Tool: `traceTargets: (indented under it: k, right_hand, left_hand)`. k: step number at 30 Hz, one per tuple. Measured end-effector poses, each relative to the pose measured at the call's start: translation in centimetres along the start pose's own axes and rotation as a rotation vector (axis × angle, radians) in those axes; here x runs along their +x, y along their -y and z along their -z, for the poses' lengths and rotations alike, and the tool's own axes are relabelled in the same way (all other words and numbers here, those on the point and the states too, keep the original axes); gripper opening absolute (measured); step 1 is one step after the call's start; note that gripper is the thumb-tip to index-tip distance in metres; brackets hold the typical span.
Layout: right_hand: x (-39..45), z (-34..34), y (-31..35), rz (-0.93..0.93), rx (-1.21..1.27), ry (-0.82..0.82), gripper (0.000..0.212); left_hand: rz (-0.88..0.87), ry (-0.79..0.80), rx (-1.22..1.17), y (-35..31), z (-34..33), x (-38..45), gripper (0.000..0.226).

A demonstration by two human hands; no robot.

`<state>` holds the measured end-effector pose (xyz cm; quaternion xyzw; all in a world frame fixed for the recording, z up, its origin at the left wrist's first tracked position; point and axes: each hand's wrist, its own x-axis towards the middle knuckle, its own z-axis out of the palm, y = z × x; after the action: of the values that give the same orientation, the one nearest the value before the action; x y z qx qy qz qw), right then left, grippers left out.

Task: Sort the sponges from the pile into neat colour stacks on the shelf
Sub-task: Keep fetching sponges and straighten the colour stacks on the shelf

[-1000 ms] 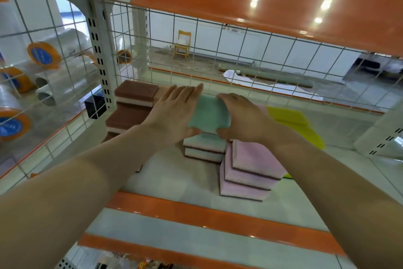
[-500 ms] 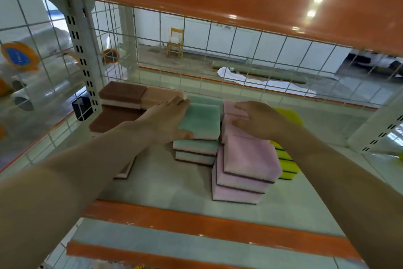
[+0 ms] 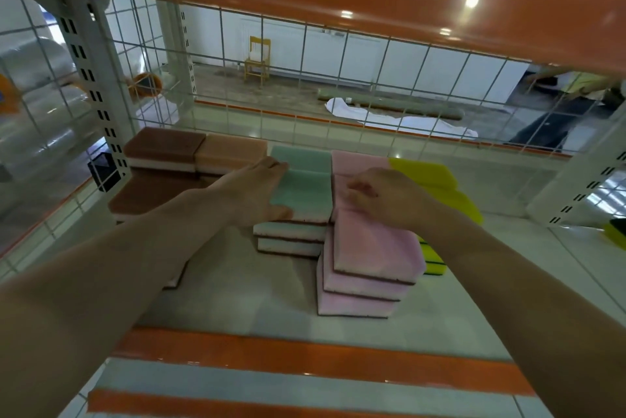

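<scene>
1. Your left hand lies with straight fingers against the left side of the top green sponge, thumb at its front edge.
2. Your right hand rests on the pink sponge stack, fingers curled loosely over its upper sponges; whether they grip one, you cannot tell.
3. The green stack stands mid-shelf, touching the pink stack on its right.
4. Brown sponges sit toward the shelf's back left corner; yellow sponges lie just behind the pink stack.
</scene>
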<state>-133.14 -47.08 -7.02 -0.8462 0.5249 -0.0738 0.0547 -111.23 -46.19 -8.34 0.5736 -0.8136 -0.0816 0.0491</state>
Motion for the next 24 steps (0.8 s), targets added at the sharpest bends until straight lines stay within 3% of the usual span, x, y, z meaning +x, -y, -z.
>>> traceTargets:
  k: [4,24]
  right_hand:
    - [0.2,-0.6,0.0,0.009,-0.028,-0.015,0.039]
    - [-0.3,-1.5,0.2,-0.021,-0.049,-0.028,0.021]
  left_hand:
    - [-0.039,-0.002,-0.033,-0.1,-0.1,0.3,0.073]
    - [-0.069,-0.055,-0.046,0.2,-0.7,0.1,0.075]
